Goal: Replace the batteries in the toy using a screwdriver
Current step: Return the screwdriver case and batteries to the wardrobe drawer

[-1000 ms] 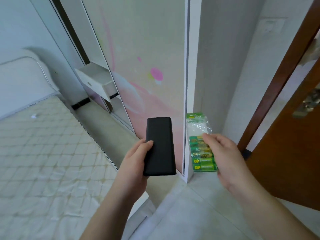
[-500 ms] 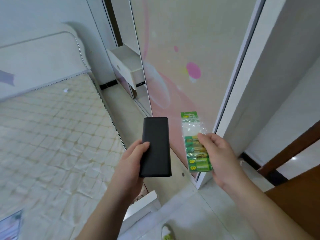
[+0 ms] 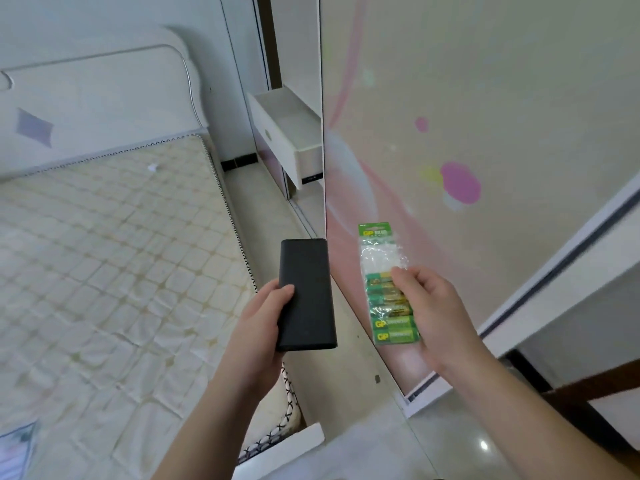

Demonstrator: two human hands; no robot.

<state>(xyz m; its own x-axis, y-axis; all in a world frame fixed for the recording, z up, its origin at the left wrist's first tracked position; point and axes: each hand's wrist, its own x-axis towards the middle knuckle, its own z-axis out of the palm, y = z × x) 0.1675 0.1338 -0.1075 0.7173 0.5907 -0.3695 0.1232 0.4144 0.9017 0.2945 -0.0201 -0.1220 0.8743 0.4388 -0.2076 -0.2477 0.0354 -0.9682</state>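
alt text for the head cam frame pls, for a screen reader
A person's left hand holds a flat black case upright while the right hand pinches a green pack of batteries beside it. A bed lies to the left, a wardrobe door with pink patterns to the right, and an open white drawer behind.

An open floor strip (image 3: 277, 216) ran ahead between the bed (image 3: 104, 271) on the left and the wardrobe door (image 3: 450, 98) close on the right, an open drawer (image 3: 287, 133) jutting over it
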